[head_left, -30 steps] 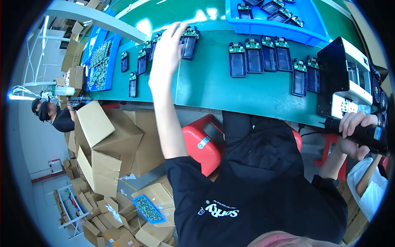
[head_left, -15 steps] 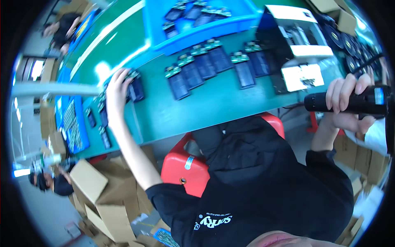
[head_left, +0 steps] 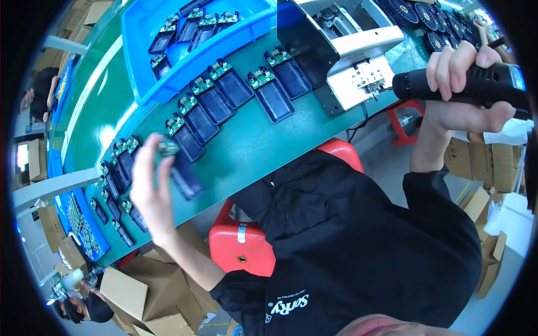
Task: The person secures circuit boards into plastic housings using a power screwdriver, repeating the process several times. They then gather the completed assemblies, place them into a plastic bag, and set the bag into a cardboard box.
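Lifted off the green surface since before: dark battery pack, now blurred, pinched in left hand grip. Right hand wrapped tight round black screwdriver, near grey fixture.

The table is green. A big tray on it is bright blue. The flat little cases are dark blue, almost black, and each one has a green board with small white bits at one end. The case in the left hand looks the same, but it is blurry. The tool in the right hand is black. The machine is black on its side and white on top. The stool is red. The shirt is black with white letters. The boxes on the floor are brown. The round fans are black.
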`<act>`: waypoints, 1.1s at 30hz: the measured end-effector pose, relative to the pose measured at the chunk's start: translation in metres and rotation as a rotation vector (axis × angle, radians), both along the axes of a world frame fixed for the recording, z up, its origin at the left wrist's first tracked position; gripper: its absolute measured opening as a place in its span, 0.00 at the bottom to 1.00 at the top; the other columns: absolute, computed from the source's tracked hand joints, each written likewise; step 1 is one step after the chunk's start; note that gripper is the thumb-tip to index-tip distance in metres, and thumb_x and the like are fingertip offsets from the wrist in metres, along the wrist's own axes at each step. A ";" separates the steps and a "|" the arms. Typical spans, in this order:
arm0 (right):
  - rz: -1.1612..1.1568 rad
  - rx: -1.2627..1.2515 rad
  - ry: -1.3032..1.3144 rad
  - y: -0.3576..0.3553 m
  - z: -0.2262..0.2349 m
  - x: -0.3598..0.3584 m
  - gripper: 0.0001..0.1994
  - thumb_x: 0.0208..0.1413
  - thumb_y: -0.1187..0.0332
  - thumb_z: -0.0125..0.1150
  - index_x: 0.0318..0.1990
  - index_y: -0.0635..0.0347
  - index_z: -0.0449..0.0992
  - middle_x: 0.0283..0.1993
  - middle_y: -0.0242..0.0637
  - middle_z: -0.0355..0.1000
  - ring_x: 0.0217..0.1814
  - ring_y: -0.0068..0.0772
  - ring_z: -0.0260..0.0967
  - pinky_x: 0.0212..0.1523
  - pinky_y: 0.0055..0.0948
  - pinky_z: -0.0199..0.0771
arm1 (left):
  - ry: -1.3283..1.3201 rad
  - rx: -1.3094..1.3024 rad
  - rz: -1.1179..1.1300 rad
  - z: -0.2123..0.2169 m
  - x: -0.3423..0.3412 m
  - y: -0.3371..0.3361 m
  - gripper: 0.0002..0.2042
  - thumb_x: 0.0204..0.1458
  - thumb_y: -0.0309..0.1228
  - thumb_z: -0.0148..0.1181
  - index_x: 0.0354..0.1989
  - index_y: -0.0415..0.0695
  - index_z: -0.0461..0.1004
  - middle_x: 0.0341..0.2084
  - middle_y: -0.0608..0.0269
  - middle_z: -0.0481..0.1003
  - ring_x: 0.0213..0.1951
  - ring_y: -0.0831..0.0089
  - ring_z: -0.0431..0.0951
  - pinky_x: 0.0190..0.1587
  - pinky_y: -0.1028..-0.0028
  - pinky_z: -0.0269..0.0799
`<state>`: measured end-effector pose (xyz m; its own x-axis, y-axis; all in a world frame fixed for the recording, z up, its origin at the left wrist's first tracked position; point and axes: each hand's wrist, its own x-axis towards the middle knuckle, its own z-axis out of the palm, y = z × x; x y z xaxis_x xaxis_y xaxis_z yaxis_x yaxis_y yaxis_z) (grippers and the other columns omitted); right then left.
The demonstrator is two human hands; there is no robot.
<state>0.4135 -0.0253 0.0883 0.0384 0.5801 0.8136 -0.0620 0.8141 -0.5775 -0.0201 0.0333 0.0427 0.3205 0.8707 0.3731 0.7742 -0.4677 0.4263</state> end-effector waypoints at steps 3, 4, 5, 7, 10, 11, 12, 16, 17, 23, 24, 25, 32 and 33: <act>-0.020 -0.025 0.005 0.003 -0.005 0.002 0.33 0.53 0.33 0.50 0.45 0.58 0.63 0.23 0.28 0.59 0.18 0.16 0.58 0.20 0.18 0.61 | 0.005 0.006 -0.147 -0.022 0.035 -0.016 0.17 0.48 0.22 0.65 0.49 0.42 0.76 0.48 0.58 0.77 0.51 0.61 0.76 0.57 0.64 0.69; -0.012 -0.031 -0.013 0.006 -0.006 0.000 0.33 0.53 0.33 0.49 0.45 0.58 0.63 0.23 0.29 0.59 0.18 0.17 0.58 0.20 0.18 0.61 | 0.003 0.002 -0.141 -0.027 0.042 -0.021 0.17 0.48 0.22 0.65 0.49 0.42 0.76 0.48 0.58 0.77 0.51 0.61 0.76 0.57 0.64 0.69; -0.004 -0.037 -0.032 0.009 -0.006 -0.001 0.33 0.54 0.33 0.49 0.45 0.58 0.63 0.23 0.29 0.59 0.18 0.17 0.58 0.20 0.18 0.61 | -0.030 -0.011 -0.158 -0.032 0.048 -0.024 0.17 0.47 0.21 0.65 0.48 0.41 0.76 0.47 0.58 0.78 0.51 0.61 0.77 0.57 0.65 0.69; 0.003 -0.047 -0.054 0.010 -0.007 -0.004 0.33 0.54 0.33 0.48 0.45 0.58 0.63 0.24 0.29 0.59 0.18 0.17 0.58 0.20 0.18 0.61 | -0.098 -0.039 -0.196 -0.042 0.059 -0.029 0.17 0.45 0.20 0.67 0.46 0.40 0.76 0.45 0.57 0.79 0.50 0.61 0.78 0.57 0.67 0.69; -0.010 -0.090 -0.027 0.009 -0.008 -0.005 0.34 0.54 0.31 0.47 0.44 0.57 0.63 0.24 0.29 0.59 0.18 0.17 0.58 0.20 0.18 0.61 | -0.128 -0.100 -0.229 -0.054 0.075 -0.033 0.17 0.44 0.21 0.68 0.44 0.40 0.76 0.44 0.57 0.79 0.49 0.60 0.78 0.57 0.67 0.69; -0.005 -0.091 -0.027 0.009 -0.008 -0.006 0.34 0.54 0.31 0.47 0.44 0.57 0.63 0.24 0.29 0.59 0.18 0.17 0.58 0.20 0.18 0.61 | -0.140 -0.129 -0.240 -0.056 0.078 -0.034 0.17 0.43 0.21 0.69 0.44 0.40 0.77 0.43 0.57 0.79 0.49 0.60 0.78 0.57 0.67 0.69; 0.004 -0.104 -0.045 0.008 -0.007 -0.007 0.34 0.53 0.31 0.48 0.45 0.57 0.63 0.24 0.29 0.59 0.18 0.17 0.58 0.20 0.18 0.61 | -0.140 -0.131 -0.235 -0.057 0.080 -0.034 0.17 0.43 0.21 0.69 0.44 0.40 0.77 0.43 0.57 0.79 0.49 0.60 0.78 0.57 0.67 0.69; 0.097 -0.130 -0.076 0.001 -0.008 -0.010 0.34 0.52 0.31 0.51 0.46 0.56 0.62 0.26 0.30 0.61 0.19 0.18 0.59 0.20 0.19 0.62 | -0.221 -0.156 -0.250 -0.063 0.089 -0.034 0.14 0.45 0.26 0.68 0.42 0.41 0.76 0.42 0.60 0.77 0.48 0.58 0.76 0.57 0.64 0.69; 0.161 -0.126 -0.071 0.000 -0.010 -0.012 0.35 0.52 0.31 0.51 0.48 0.56 0.62 0.26 0.31 0.62 0.19 0.19 0.60 0.21 0.20 0.63 | -0.244 -0.158 -0.264 -0.063 0.095 -0.035 0.14 0.44 0.24 0.68 0.41 0.40 0.76 0.41 0.59 0.78 0.47 0.59 0.76 0.55 0.65 0.70; 0.381 -0.086 -0.096 0.006 -0.008 -0.058 0.38 0.46 0.32 0.62 0.48 0.55 0.60 0.26 0.28 0.61 0.18 0.19 0.59 0.21 0.18 0.64 | -0.348 -0.222 -0.298 -0.064 0.120 -0.041 0.13 0.41 0.19 0.69 0.37 0.38 0.75 0.38 0.59 0.77 0.43 0.62 0.77 0.49 0.69 0.72; 0.404 -0.090 -0.105 0.010 -0.010 -0.067 0.38 0.46 0.32 0.62 0.48 0.56 0.59 0.26 0.29 0.62 0.18 0.20 0.59 0.21 0.19 0.64 | -0.351 -0.226 -0.295 -0.066 0.122 -0.041 0.13 0.41 0.19 0.69 0.37 0.38 0.75 0.38 0.59 0.77 0.43 0.62 0.77 0.49 0.69 0.72; 0.431 -0.094 -0.109 0.013 -0.011 -0.077 0.38 0.46 0.32 0.62 0.48 0.56 0.59 0.26 0.29 0.62 0.19 0.20 0.60 0.22 0.19 0.64 | -0.366 -0.227 -0.292 -0.065 0.122 -0.042 0.13 0.40 0.19 0.69 0.36 0.38 0.75 0.38 0.59 0.77 0.43 0.62 0.77 0.48 0.69 0.72; 0.598 -0.110 -0.144 0.031 -0.030 -0.127 0.38 0.45 0.35 0.64 0.49 0.57 0.58 0.27 0.32 0.64 0.20 0.23 0.62 0.23 0.22 0.66 | -0.452 -0.244 -0.272 -0.067 0.119 -0.044 0.14 0.39 0.18 0.69 0.36 0.37 0.74 0.38 0.58 0.77 0.42 0.61 0.76 0.47 0.69 0.72; 0.596 -0.112 -0.140 0.032 -0.032 -0.130 0.38 0.45 0.35 0.65 0.48 0.57 0.58 0.27 0.33 0.64 0.20 0.23 0.62 0.23 0.23 0.67 | -0.463 -0.241 -0.284 -0.068 0.119 -0.044 0.14 0.39 0.18 0.68 0.36 0.38 0.73 0.38 0.58 0.75 0.42 0.60 0.76 0.47 0.68 0.72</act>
